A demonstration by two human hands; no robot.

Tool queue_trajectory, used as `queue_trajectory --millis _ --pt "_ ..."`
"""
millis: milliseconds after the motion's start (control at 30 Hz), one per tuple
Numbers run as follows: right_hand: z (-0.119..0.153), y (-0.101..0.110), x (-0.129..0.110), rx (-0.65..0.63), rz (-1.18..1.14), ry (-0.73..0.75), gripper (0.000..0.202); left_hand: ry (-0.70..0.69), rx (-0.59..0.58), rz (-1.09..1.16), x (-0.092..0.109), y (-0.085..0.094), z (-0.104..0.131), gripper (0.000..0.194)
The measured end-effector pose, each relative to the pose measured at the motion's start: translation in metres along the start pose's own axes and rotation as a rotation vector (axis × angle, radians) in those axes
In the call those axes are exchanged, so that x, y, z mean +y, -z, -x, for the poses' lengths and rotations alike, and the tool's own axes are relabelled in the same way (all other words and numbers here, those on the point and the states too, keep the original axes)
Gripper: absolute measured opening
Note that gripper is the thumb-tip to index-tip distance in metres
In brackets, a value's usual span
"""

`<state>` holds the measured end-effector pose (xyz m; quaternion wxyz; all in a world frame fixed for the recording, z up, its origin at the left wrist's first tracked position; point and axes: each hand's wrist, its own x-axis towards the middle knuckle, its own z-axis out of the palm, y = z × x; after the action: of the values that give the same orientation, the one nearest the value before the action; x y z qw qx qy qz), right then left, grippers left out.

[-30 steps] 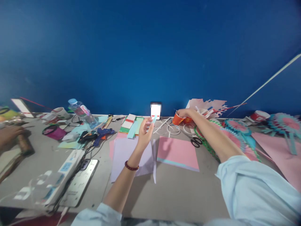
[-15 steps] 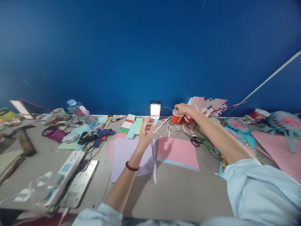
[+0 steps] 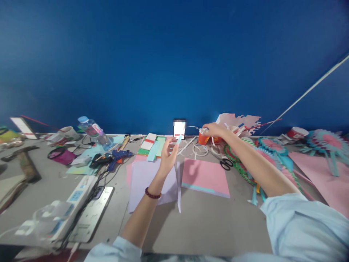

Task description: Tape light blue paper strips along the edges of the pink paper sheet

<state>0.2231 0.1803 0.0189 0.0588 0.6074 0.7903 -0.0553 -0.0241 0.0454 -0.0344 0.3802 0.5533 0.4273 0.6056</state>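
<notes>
My left hand (image 3: 168, 154) is raised over the purple paper (image 3: 152, 182), its thumb and fingers pinched on a short light blue paper strip (image 3: 179, 139). My right hand (image 3: 214, 129) reaches to the back of the table, at the top of an orange paper cup (image 3: 203, 139). Its fingers are closed at some whitish pieces (image 3: 202, 131) at the cup's mouth; what exactly they grip is too small to make out. Pink paper (image 3: 205, 174) with a light blue strip along its near edge lies between my arms.
A lit phone (image 3: 179, 129) leans on the blue wall. Black-handled scissors (image 3: 226, 164) lie by my right forearm, near pleated paper rosettes (image 3: 272, 145). On the left are a blue glue gun (image 3: 117, 160), a bottle (image 3: 95, 131), a power strip (image 3: 76, 196) and a hammer (image 3: 27, 163).
My right hand has shifted slightly at the cup, and whitish pieces now show by its fingertips. My left hand stays nearly in place with the light blue strip.
</notes>
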Motion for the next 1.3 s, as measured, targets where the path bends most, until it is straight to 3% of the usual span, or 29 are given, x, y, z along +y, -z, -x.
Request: queue_trajectory --millis 67,200,367,700,867,967,1067,1167,1300 --pt "0.0 -0.011 -0.003 -0.009 0.04 -0.012 0.047 0.004 0.0 0.002 0.0 0.0 0.0 0.033" --pt "0.004 -0.03 -0.011 0.012 0.109 -0.035 0.036 -0.006 0.005 0.009 0.0 -0.001 -0.002 0.033" --pt "0.005 -0.041 -0.014 0.033 0.154 -0.067 0.034 -0.008 0.011 0.01 -0.001 0.001 -0.004 0.03" --pt "0.009 -0.032 -0.014 0.046 0.166 -0.097 0.037 0.003 0.005 0.003 0.0 0.002 -0.004 0.031" --pt "0.027 -0.024 -0.029 0.234 0.172 -0.113 0.043 0.028 0.003 0.008 0.0 0.003 -0.004 0.032" --pt "0.038 -0.039 -0.047 0.295 0.088 -0.043 0.038 0.05 0.004 0.012 -0.001 0.003 -0.004 0.029" --pt "0.043 -0.068 -0.062 0.202 -0.007 -0.002 0.039 0.07 0.008 0.02 -0.002 0.004 -0.005 0.026" --pt "0.042 -0.097 -0.066 0.137 -0.128 0.039 0.054 0.073 0.015 0.028 -0.004 0.005 -0.005 0.025" --pt "0.038 -0.111 -0.062 0.132 -0.184 0.07 0.029 0.065 0.009 0.029 -0.004 0.006 -0.005 0.024"
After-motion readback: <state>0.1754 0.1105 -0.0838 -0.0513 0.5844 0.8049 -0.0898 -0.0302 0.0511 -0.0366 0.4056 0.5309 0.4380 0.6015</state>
